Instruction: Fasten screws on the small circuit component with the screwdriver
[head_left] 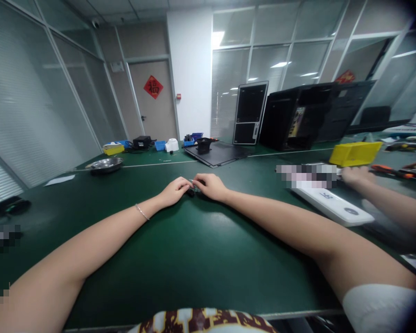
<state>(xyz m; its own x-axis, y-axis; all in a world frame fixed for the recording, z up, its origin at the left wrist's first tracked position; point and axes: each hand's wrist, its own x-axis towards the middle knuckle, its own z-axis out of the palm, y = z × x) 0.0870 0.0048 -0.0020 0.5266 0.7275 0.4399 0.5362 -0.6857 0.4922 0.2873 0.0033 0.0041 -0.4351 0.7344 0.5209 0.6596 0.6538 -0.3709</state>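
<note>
Watching remotely, I see my left hand (174, 191) and right hand (211, 186) pinching a small dark object (192, 191) between bent fingers (182, 182). The green table (201, 259) lies beneath.

A dark green table (201, 254), crossed by a pale line, carries a metal bowl (107, 164) and a sheet of paper (60, 180) at left. Farther back sit a black box (142, 141), a blue tray (160, 146), a flat black panel (225, 156) and a computer case (280, 120); at right, a yellow bin (355, 153) and a long white device (336, 203).
</note>
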